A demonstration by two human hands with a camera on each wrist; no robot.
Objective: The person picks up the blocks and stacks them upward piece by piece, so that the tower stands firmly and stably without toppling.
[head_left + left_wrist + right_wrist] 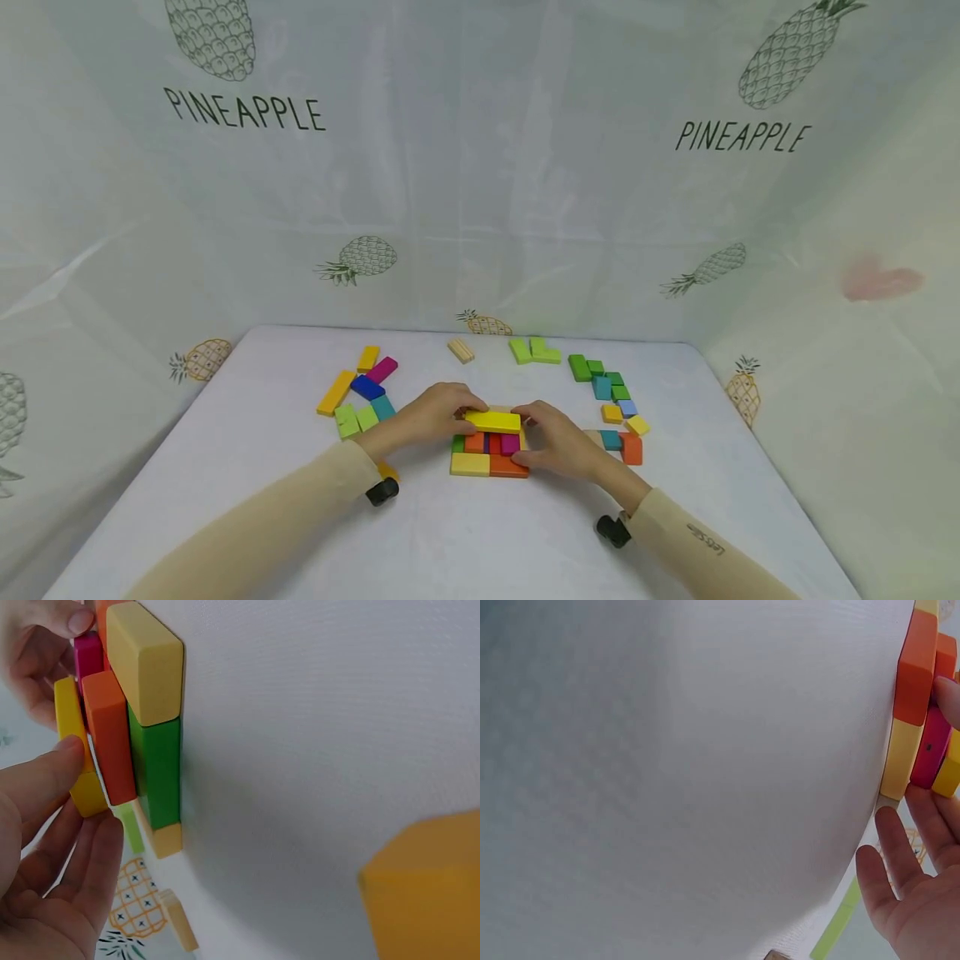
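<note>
Past a pale-yellow block [470,465] and an orange-red block [509,467] fronting a layered stack [475,442], the right hand [564,444] grips a magenta block [510,444] by its ends and the left hand [431,414] pinches a bright-yellow bar [492,422] over the stack, with lime-green blocks [545,355] beyond.

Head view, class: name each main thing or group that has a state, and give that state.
Left hand: pinching the yellow block
Right hand: thumb and fingers around the magenta block
Yellow block: held over the stack, contact below unclear
Magenta block: in the stack's upper part
Stack: layered, partly hidden by hands
Blue block: lying loose
Pale wooden pieces: lying side by side
</note>
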